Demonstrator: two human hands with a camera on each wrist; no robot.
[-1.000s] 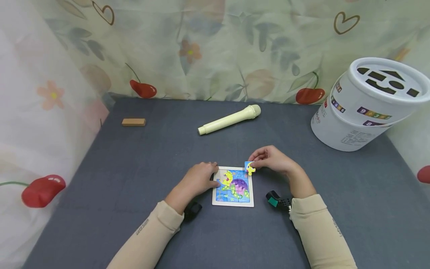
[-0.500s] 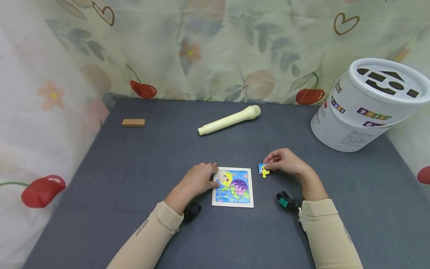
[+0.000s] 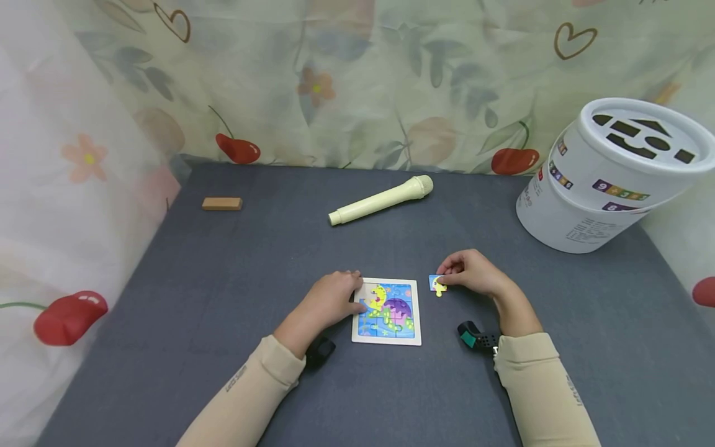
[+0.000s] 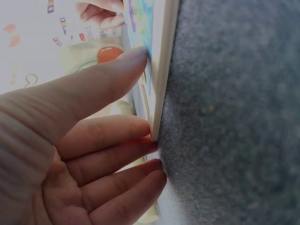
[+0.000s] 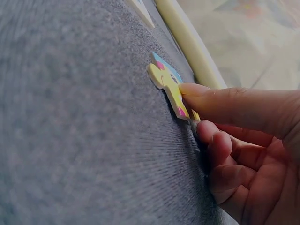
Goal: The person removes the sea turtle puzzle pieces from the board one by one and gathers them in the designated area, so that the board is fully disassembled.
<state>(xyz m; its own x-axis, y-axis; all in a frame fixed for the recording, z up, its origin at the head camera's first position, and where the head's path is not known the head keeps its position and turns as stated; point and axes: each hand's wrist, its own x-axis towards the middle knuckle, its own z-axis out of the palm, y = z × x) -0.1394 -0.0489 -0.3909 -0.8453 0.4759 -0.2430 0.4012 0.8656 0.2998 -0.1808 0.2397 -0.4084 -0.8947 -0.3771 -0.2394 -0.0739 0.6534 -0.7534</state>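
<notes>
Thumb-and-finger grip of the right hand [image 3: 472,271] is pinched narrow on a small, flat, blue-and-yellow jigsaw piece [image 3: 437,284], the thumb lying across its printed face and the other fingers curled beneath. The piece sits just right of the upper right corner of a square jigsaw puzzle in a pale wooden frame [image 3: 385,340], apart from it and close over the dark grey counter [image 3: 380,397] — whether it touches, I cannot tell.

The left hand [image 3: 334,295] rests at the frame's left side, thumb and fingers spread loosely apart: the thumb tip lies on the puzzle's face, the fingertips at the frame's upper left corner. Beside them, a pale patch shows inside the frame, next to the blue, yellow and purple picture.

Farther back, a cream toy microphone [image 3: 380,202] lies slantwise, with a tan rectangular block [image 3: 221,203] well to its left. At the far right stands a white lidded bucket [image 3: 586,202] with shaped holes in its top — a flower-and-cherry patterned cloth [image 3: 368,93] hangs behind.
</notes>
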